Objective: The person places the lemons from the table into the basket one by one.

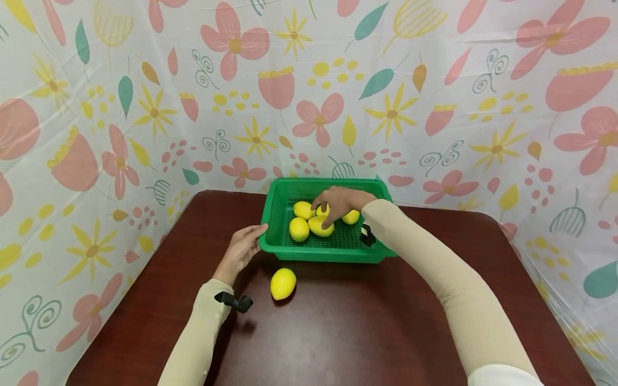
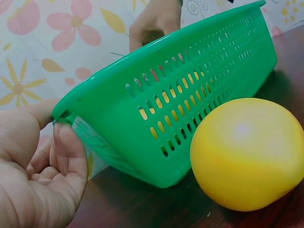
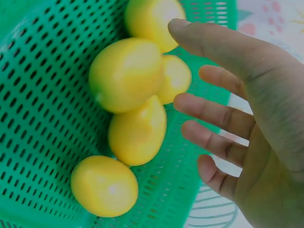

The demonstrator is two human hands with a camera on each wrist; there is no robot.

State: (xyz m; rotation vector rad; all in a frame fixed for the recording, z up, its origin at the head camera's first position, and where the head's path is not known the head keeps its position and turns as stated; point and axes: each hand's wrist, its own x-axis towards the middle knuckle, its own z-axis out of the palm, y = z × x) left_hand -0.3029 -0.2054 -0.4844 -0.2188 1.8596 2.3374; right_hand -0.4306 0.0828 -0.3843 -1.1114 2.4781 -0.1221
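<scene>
A green plastic basket (image 1: 321, 254) with slotted walls stands on the table, several yellow lemons (image 1: 299, 230) lying inside it. My left hand (image 1: 240, 247) pinches the basket's left rim between thumb and fingers, as the left wrist view shows at the rim (image 2: 90, 88). Over the lemons hovers my right hand (image 1: 341, 200), its fingers spread and loosely bent. In the right wrist view there is nothing in that hand (image 3: 266, 118), and the thumb tip overlaps the edge of the top lemon (image 3: 154, 23); whether they touch I cannot tell. Another lemon (image 1: 282, 284) rests on the table in front of the basket.
The dark reddish-brown table (image 1: 338, 332) runs back to a floral-printed cloth (image 1: 318, 80) behind the basket, which also hangs along both sides. Black wrist-camera mounts (image 1: 234, 301) sit on both sleeves.
</scene>
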